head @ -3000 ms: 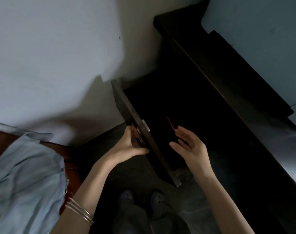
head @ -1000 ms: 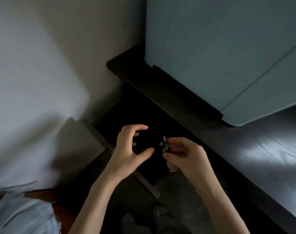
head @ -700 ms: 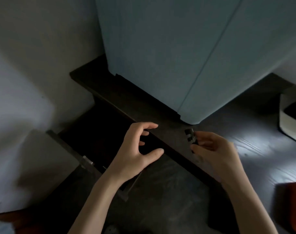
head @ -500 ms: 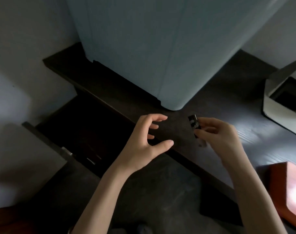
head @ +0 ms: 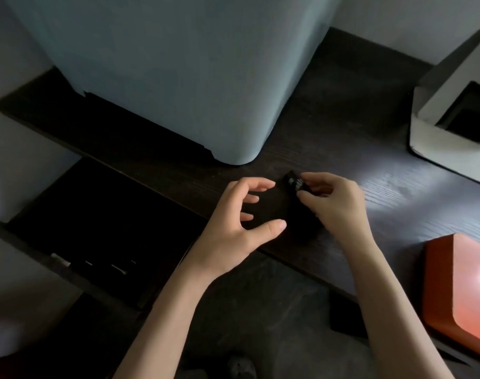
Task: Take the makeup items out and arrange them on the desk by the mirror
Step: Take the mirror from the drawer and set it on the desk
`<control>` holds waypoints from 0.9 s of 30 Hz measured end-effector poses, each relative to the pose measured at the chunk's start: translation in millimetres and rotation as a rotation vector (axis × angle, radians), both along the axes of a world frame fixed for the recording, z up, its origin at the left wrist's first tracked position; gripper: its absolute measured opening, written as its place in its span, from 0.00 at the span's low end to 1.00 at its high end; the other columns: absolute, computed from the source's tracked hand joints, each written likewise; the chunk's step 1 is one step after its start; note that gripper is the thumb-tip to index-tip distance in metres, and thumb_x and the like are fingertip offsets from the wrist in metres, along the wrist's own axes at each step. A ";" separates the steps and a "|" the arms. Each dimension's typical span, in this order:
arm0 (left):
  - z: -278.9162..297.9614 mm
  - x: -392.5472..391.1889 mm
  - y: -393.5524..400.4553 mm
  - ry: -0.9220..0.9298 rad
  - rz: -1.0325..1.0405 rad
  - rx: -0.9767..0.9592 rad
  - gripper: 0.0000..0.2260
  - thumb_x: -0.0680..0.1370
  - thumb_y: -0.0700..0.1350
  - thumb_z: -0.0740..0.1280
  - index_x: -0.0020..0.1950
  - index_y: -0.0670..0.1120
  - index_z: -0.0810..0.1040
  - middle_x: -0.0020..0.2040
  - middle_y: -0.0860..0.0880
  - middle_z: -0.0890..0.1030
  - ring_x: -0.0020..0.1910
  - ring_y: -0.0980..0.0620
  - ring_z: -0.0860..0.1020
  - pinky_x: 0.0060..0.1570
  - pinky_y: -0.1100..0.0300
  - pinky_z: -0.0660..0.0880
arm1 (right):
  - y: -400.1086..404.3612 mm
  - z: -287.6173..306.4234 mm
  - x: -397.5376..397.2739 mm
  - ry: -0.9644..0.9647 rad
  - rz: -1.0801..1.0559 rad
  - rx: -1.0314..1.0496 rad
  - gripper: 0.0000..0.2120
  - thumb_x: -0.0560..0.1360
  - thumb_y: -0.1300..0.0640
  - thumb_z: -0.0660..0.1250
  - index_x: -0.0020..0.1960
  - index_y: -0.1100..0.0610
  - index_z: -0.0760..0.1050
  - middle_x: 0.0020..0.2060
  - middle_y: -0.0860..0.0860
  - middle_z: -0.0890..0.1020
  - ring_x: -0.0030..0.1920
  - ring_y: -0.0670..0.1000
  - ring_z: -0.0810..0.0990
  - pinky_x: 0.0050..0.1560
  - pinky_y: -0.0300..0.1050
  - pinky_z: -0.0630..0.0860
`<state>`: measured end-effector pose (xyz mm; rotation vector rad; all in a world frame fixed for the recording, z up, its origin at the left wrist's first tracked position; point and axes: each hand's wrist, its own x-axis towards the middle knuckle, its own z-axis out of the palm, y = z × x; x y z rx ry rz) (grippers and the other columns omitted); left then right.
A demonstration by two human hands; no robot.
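head view: right hand [head: 336, 207] pinches small black makeup item [head: 295, 182] at its fingertips, low over the desk [head: 397, 192] near the front edge. left hand [head: 237, 222] loosely curled, empty, just beside.

right hand [head: 340, 206] pinches small black makeup item [head: 295, 182] over dark desk [head: 397, 192] | left hand [head: 239, 217] loosely curled, holding nothing | drawer [head: 96, 228] open

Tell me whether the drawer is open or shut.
Open. The drawer is pulled out from under the desk, its dark inside exposed; a few small items lie near its front edge.
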<state>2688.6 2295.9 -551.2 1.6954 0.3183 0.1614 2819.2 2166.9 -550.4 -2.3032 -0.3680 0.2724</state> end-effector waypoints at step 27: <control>-15.6 -87.1 58.9 0.044 0.273 -0.017 0.22 0.66 0.51 0.70 0.59 0.59 0.72 0.60 0.61 0.73 0.59 0.66 0.71 0.55 0.70 0.72 | 51.4 23.7 -83.5 0.060 0.364 0.348 0.20 0.67 0.62 0.74 0.54 0.45 0.77 0.50 0.44 0.82 0.54 0.42 0.80 0.54 0.31 0.74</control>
